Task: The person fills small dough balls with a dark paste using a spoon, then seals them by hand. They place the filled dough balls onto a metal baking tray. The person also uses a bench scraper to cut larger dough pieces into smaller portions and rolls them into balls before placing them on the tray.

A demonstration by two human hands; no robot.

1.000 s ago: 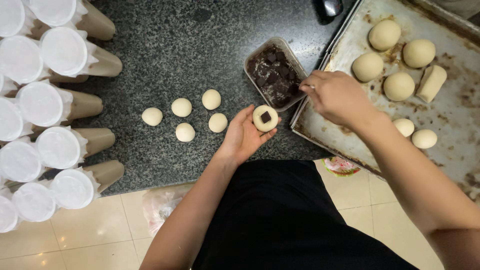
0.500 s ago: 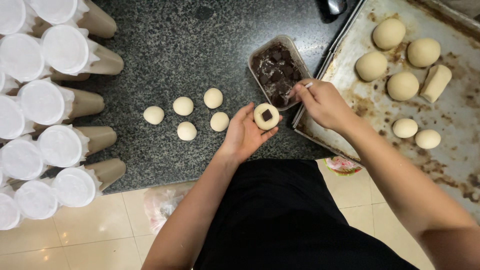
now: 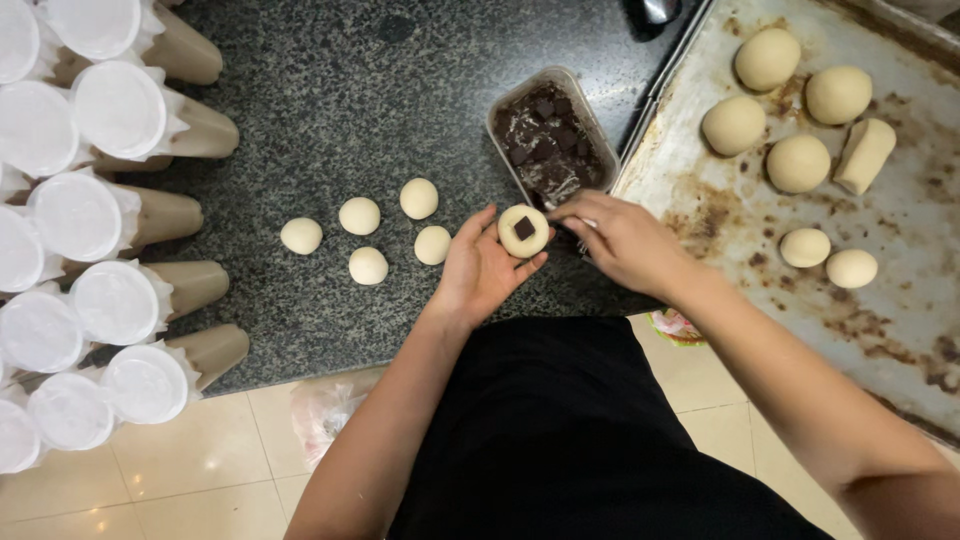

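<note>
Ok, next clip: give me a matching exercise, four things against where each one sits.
Things:
1. flattened dough disc
2. chocolate container
3. five small dough balls
4. paper-lined moulds

Places:
A. lying in rows at the left edge of the counter
B. on the dark counter, just left of the baking tray
C. in the left hand, a chocolate piece on top, with the right hand close beside it
D. loose on the dark counter, left of the left hand

Pairs: 1-C, 2-B, 3-D, 4-A

I see a flattened pale dough round (image 3: 523, 231) lying face-up, one dark chocolate square (image 3: 524, 228) pressed at its centre.
</note>
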